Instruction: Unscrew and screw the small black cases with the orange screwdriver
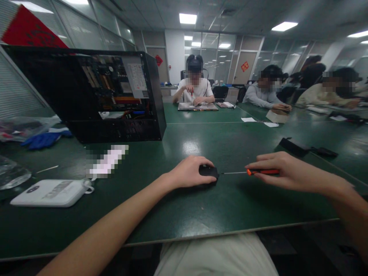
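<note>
A black computer mouse (209, 172) rests on the green table, gripped by my left hand (189, 171) with the fingers round its far side and the thumb along its near side. To the right, my right hand (283, 172) holds a screwdriver (263, 171) with an orange and black handle. Its thin metal shaft lies level and points left at the end of the mouse. The tip is very close to the mouse; whether the two touch I cannot tell. My right palm hides the back of the handle.
An open black computer case (155, 96) stands at the left. Nearer me are a white power bank (54, 193), blue gloves (46, 140) and a plastic bag (25, 126). Black parts (296, 146) lie beyond my right hand. Across the green table (201, 214), several people work.
</note>
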Tool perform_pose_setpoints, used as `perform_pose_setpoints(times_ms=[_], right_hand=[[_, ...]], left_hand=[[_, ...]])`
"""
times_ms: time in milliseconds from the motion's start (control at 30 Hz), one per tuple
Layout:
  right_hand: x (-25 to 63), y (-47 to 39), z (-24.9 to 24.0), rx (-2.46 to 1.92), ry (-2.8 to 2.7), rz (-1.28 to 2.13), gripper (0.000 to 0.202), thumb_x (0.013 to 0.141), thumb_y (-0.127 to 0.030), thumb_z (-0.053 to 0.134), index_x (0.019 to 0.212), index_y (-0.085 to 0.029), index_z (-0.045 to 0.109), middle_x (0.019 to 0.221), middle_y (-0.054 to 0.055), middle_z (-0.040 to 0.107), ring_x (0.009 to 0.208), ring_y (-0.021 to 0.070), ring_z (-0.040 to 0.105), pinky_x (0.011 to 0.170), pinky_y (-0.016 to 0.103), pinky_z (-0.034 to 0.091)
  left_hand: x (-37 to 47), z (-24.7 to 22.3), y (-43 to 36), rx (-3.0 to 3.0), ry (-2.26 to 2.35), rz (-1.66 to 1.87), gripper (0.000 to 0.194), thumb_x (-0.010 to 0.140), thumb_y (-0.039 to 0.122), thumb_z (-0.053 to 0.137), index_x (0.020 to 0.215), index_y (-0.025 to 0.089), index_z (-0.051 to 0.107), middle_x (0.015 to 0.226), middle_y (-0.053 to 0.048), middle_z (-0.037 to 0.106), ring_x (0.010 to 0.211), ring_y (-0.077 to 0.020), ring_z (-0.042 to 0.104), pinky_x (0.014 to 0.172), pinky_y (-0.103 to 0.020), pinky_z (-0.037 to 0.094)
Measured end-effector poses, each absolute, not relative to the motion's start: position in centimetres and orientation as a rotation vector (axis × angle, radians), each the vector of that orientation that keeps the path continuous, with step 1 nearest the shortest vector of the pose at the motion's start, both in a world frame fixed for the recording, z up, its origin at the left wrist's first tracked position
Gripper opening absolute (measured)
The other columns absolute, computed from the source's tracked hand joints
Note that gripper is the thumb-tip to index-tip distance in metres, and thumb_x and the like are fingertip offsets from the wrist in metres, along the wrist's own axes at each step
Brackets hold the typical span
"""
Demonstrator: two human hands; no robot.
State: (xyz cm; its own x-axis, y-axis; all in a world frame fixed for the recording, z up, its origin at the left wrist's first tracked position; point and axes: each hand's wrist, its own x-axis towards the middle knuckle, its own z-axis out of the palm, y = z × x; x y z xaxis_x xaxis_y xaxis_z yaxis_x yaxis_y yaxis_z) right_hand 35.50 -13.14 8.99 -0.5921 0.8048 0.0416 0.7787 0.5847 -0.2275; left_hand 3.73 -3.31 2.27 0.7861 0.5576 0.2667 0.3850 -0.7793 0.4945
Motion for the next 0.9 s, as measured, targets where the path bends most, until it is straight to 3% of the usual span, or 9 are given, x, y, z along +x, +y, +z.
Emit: perform_pose_setpoints(times_ms=[233, 500, 700, 800, 900], right_hand=[[34.2, -12.2, 9.0, -1.281, -2.683, 0.277, 0.037, 0.103, -0.038, 0.053, 0.126, -0.022, 0.076, 0.097, 0.007, 0.071, 0.080, 0.0152, 0.067, 0.070, 0.025, 0.049], [34.7, -11.2, 9.3, -1.206, -2.760, 0.347, 0.037, 0.103, -0.042, 0.055, 0.128, -0.023, 0.074, 0.107, 0.008, 0.075, 0.090, 0.0174, 0.070, 0.077, 0.026, 0.051], [33.6, -10.1, 10.7, -1.077, -2.923, -0.034, 0.035, 0.105, -0.039, 0.050, 0.124, -0.023, 0.075, 0.095, 0.008, 0.071, 0.077, 0.0176, 0.065, 0.066, 0.029, 0.041], [32.5, -9.4, 11.7, -1.131, -2.930, 0.257, 0.031, 0.103, -0.036, 0.051, 0.106, -0.021, 0.079, 0.082, 0.004, 0.071, 0.069, 0.0148, 0.061, 0.063, 0.026, 0.040], [32.1, -8.5, 12.0, -1.268, -2.873, 0.594, 0.038, 0.104, -0.045, 0.049, 0.098, -0.020, 0.078, 0.075, 0.001, 0.070, 0.062, 0.0134, 0.059, 0.058, 0.025, 0.039]], left_hand=[[4.1, 1.6, -3.3, 2.540, 0.673, 0.633, 0.037, 0.085, 0.042, 0.077, 0.114, 0.018, 0.076, 0.114, -0.007, 0.078, 0.104, -0.0249, 0.072, 0.091, -0.033, 0.053], [4.3, 0.7, -3.4, 2.536, 0.691, 0.701, 0.037, 0.084, 0.043, 0.078, 0.112, 0.018, 0.075, 0.109, -0.007, 0.078, 0.099, -0.0243, 0.072, 0.087, -0.032, 0.053], [4.1, 0.6, -3.0, 2.525, 0.693, 0.709, 0.037, 0.084, 0.044, 0.079, 0.112, 0.020, 0.076, 0.109, -0.007, 0.077, 0.099, -0.0244, 0.072, 0.089, -0.033, 0.053], [4.1, 0.5, -2.9, 2.518, 0.689, 0.712, 0.037, 0.085, 0.044, 0.078, 0.113, 0.021, 0.076, 0.110, -0.006, 0.078, 0.100, -0.0243, 0.071, 0.089, -0.033, 0.053], [4.1, 0.5, -2.8, 2.503, 0.691, 0.715, 0.036, 0.085, 0.044, 0.078, 0.113, 0.021, 0.077, 0.110, -0.006, 0.078, 0.100, -0.0238, 0.072, 0.088, -0.032, 0.052]])
